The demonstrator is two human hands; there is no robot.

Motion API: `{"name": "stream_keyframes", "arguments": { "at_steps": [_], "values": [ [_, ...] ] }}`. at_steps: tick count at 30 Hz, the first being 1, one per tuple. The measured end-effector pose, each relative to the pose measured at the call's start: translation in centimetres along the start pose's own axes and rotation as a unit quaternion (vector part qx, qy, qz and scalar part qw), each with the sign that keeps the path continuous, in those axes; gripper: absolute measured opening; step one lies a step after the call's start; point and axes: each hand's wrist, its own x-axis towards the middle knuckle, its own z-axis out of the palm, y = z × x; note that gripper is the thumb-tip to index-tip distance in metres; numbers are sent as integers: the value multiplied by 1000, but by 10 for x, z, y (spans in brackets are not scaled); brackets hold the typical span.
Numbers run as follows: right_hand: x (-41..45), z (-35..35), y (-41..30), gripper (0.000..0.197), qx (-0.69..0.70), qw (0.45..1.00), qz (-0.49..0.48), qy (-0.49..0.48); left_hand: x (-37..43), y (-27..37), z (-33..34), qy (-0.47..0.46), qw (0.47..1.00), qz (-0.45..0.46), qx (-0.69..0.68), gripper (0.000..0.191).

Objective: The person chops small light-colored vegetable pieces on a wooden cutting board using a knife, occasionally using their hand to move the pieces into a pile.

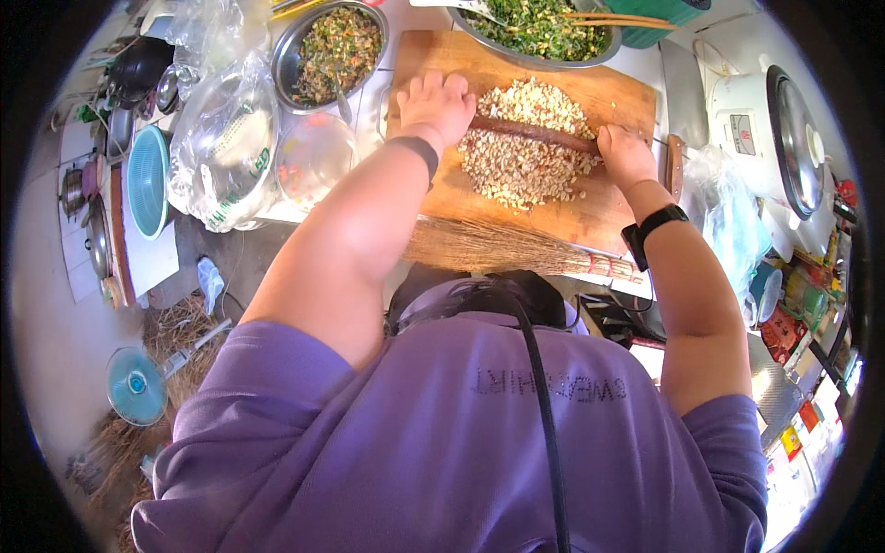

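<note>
A dark wooden rolling pin (532, 133) lies across a heap of crushed pale nuts, seemingly peanuts (522, 173), on a wooden cutting board (422, 59). My left hand (439, 107) rests over the pin's left end, fingers pointing away from me. Around its right end my right hand (627, 155) is curled. The pin slants slightly down to the right, with nut pieces on both its far and near sides. Both tips of the pin are hidden under my hands.
Beyond the board stand a metal bowl of chopped greens (532, 34) with chopsticks (619, 21) and a metal bowl of mixed filling (339, 55). A cleaver (684, 104) and rice cooker (750, 131) are right. Plastic bags (228, 145) sit left; a straw broom (498, 245) lies nearer me.
</note>
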Motion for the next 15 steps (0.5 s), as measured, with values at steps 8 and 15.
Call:
{"name": "stream_keyframes", "arguments": {
  "at_steps": [8,15],
  "values": [
    [-35,6,-22,33,-17,993,62,97,-6,-1,1,29,999,22,-5,22],
    [-21,-12,-17,42,22,997,49,51,-4,-2,0,8,1000,9,-4,22]
  ]
}}
